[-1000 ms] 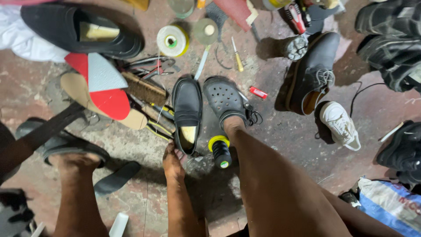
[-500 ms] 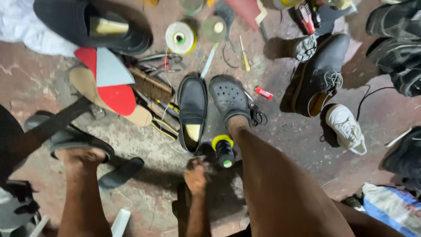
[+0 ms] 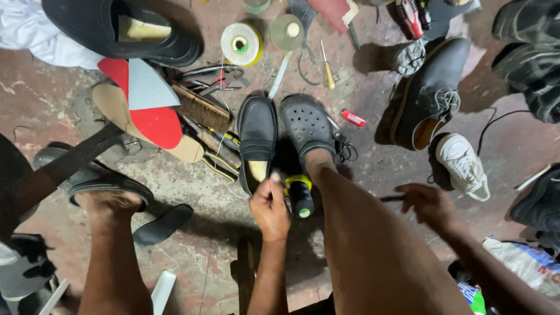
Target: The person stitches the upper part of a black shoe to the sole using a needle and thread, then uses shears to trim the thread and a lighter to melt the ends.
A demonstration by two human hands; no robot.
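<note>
Black loafer (image 3: 256, 135) lengthwise, toe pointing away; left hand (image 3: 269, 207) fisted at its heel, seemingly pinching thread; right hand (image 3: 430, 204) gripping thin dark tool.

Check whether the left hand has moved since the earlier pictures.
Yes. The left hand has gone back up towards the heel of the black loafer, now close beside the yellow-capped bottle.

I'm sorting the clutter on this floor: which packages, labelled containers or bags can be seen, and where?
Bottle: lying on the floor beside the left hand; dark, yellow band, green-and-white end.
Tape roll: top centre; round, white, yellow rim, green core.
Printed bag: bottom right corner; crumpled, white, blue and green.
Small red tube: right of the grey clog; white tip.
</note>
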